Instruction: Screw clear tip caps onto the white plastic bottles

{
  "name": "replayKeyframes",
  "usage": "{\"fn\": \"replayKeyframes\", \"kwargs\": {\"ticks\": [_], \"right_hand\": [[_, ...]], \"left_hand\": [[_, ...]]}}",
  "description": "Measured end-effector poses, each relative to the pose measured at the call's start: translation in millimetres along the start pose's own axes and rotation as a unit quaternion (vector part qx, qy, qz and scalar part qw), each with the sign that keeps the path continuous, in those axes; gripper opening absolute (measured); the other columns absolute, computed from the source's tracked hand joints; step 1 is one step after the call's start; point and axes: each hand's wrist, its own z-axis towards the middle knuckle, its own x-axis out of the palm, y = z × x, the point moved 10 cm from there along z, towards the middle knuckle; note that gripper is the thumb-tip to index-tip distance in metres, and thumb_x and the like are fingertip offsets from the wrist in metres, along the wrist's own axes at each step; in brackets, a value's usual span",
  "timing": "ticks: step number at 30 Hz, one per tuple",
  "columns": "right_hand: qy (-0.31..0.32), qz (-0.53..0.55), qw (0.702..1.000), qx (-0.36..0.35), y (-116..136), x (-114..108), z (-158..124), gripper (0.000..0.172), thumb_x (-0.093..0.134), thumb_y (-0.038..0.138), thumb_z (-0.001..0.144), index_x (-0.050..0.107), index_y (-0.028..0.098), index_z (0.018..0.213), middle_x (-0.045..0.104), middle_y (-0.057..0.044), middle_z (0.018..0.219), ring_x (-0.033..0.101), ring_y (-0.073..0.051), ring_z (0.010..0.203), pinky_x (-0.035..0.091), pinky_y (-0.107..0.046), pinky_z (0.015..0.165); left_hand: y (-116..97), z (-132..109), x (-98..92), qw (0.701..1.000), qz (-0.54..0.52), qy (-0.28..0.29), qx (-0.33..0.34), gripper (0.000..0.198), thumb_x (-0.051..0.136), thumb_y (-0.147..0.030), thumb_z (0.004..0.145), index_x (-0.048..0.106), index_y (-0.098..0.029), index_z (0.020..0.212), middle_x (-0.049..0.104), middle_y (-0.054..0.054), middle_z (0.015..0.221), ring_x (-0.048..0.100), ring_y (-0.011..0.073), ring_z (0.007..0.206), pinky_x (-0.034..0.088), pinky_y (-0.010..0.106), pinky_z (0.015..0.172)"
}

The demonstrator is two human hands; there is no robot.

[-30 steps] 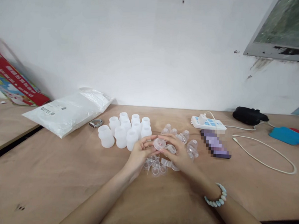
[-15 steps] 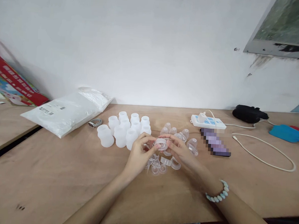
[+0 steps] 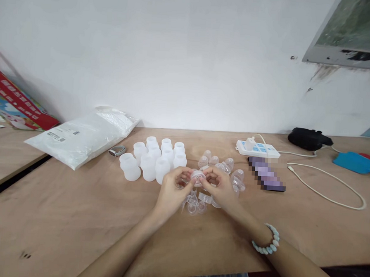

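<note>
Between my two hands I hold a clear plastic screw ring (image 3: 198, 178), raised over the table. My left hand (image 3: 175, 189) pinches its left side with thumb and fingers. On the opposite side my right hand (image 3: 221, 188) grips it the same way. Below lie clear bottle nipples (image 3: 193, 201) and another clear ring (image 3: 204, 198), partly covered by my hands. Clear dome caps (image 3: 228, 162) stand just behind my right hand. Several frosted white bottles (image 3: 149, 167) with a narrowed waist stand upright in a group to the left.
A white plastic bag (image 3: 86, 135) and a watch (image 3: 117, 151) lie to the left. On the right are a power strip (image 3: 259, 150), a phone (image 3: 267, 174), a looped cable (image 3: 360, 201), a black pouch (image 3: 309, 139) and a blue flat item (image 3: 354, 163).
My right hand has shifted its hold, its thumb now on the ring's front. The ring has tipped and moved slightly up and left. The view has shifted a little.
</note>
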Motion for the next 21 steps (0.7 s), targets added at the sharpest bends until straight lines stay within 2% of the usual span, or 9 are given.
{"fn": "replayKeyframes", "kwargs": {"ticks": [4, 12, 21], "right_hand": [[-0.003, -0.027, 1.000, 0.000, 1.0, 0.4, -1.7, 0.020, 0.066, 0.037, 0.083, 0.058, 0.020, 0.077, 0.065, -0.002, 0.067, 0.061, -0.019, 0.060, 0.050, -0.029, 0.053], [-0.010, -0.056, 0.998, 0.006, -1.4, 0.6, -3.5, 0.017, 0.063, 0.033, 0.083, 0.057, 0.020, 0.074, 0.062, -0.001, 0.062, 0.058, -0.017, 0.054, 0.044, -0.027, 0.048], [-0.007, -0.041, 0.999, 0.014, -6.5, 4.0, -4.7, 0.030, 0.066, 0.046, 0.086, 0.054, 0.022, 0.072, 0.062, -0.001, 0.063, 0.058, -0.018, 0.056, 0.048, -0.029, 0.050]], "left_hand": [[-3.3, -1.2, -0.1, 1.000, 0.018, -0.007, 0.005, 0.013, 0.068, -0.027, 0.080, 0.066, -0.016, 0.087, 0.069, 0.005, 0.082, 0.064, 0.0170, 0.075, 0.051, 0.026, 0.068], [-5.2, -2.8, 1.2, 0.994, 0.105, -0.011, 0.023, 0.006, 0.063, -0.023, 0.084, 0.064, -0.016, 0.084, 0.069, 0.005, 0.080, 0.064, 0.0178, 0.073, 0.050, 0.027, 0.067], [-1.0, -1.5, 3.2, 0.993, 0.112, 0.004, 0.027, 0.010, 0.061, -0.024, 0.087, 0.065, -0.017, 0.082, 0.071, 0.006, 0.082, 0.066, 0.0201, 0.076, 0.050, 0.029, 0.069]]}}
